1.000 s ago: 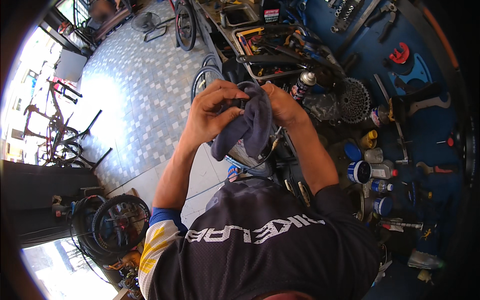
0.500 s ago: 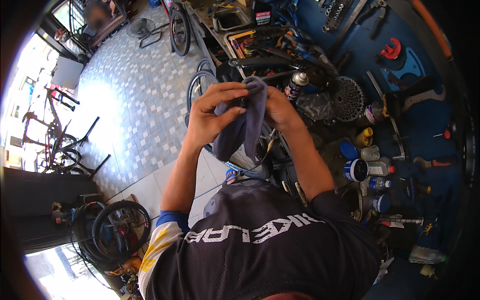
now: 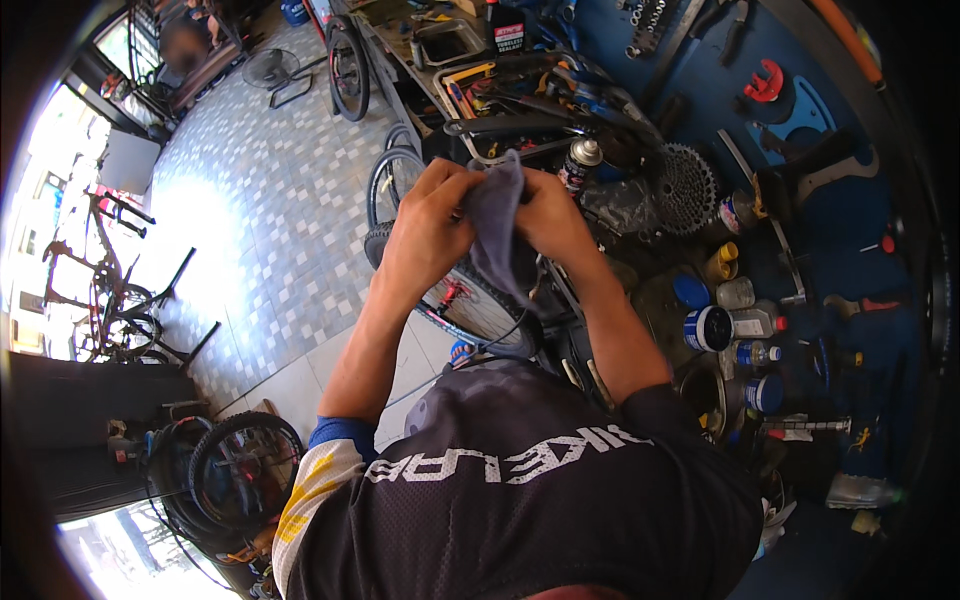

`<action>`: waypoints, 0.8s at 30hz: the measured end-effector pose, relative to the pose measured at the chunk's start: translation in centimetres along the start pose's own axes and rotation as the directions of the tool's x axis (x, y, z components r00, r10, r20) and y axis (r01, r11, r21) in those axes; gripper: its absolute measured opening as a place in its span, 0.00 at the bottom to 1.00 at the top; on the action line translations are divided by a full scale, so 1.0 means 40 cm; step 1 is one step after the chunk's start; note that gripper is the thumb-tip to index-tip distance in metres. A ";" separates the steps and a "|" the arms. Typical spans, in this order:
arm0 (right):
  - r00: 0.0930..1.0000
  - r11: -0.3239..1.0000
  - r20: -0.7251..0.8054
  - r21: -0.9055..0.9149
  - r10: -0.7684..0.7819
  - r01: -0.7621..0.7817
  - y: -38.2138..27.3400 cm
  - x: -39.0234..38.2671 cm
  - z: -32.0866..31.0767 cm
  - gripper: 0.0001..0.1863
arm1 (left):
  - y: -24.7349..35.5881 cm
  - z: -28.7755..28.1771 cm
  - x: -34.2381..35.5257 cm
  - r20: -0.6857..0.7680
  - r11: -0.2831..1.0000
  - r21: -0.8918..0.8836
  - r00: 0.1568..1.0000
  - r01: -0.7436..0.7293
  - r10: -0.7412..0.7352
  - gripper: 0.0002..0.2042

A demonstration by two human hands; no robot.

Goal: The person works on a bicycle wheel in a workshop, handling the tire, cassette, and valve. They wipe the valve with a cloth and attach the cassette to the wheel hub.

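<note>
A grey cloth (image 3: 494,222) hangs between my two raised hands, bunched at the top with a loose flap drooping. My left hand (image 3: 432,222) is closed on its left side, fingers curled inward. On the other side, my right hand (image 3: 550,218) grips the cloth too, its fingertips partly hidden behind the fabric. Whether anything is wrapped inside cannot be seen. Below the hands is a bicycle wheel (image 3: 478,325) with a red hub. A spray can (image 3: 578,170) stands just beyond my right hand.
At right, the bench holds a large cassette sprocket (image 3: 686,190), a blue-and-white tub (image 3: 707,328) and several bottles. A tray of tools (image 3: 530,95) lies ahead. Tools hang on the blue board (image 3: 690,60). A bike frame (image 3: 100,270), a floor fan (image 3: 272,68) and several wheels (image 3: 243,468) stand leftward.
My left hand has turned and curled closer around the cloth; the small dark piece at its fingertips is now hidden. The cloth is gathered narrower, exposing more of the wheel below.
</note>
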State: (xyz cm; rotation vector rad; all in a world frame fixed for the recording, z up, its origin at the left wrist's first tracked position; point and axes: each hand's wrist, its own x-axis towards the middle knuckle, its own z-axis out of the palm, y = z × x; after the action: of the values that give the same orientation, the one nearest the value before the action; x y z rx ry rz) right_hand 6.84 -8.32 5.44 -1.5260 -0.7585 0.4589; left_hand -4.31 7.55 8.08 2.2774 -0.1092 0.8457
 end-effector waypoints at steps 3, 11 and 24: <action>0.993 0.997 0.107 0.037 0.057 -0.062 -0.006 0.016 -0.007 0.10 | 0.000 -0.011 -0.005 0.065 0.999 -0.026 0.997 -0.031 0.032 0.21; 0.953 0.966 0.298 0.258 -0.061 -0.019 0.012 -0.015 -0.023 0.10 | -0.012 -0.066 -0.022 0.181 0.979 -0.203 0.983 -0.005 0.043 0.17; 0.992 0.719 0.124 0.687 0.029 -0.107 0.058 -0.043 -0.008 0.11 | -0.042 -0.050 -0.034 0.099 0.934 -0.356 0.994 -0.009 0.047 0.16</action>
State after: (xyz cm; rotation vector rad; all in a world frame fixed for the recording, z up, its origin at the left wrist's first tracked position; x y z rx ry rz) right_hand 6.30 -9.66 2.93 -0.8170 -0.5148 0.7858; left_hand -5.97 9.88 7.37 1.9805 -0.3176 0.6576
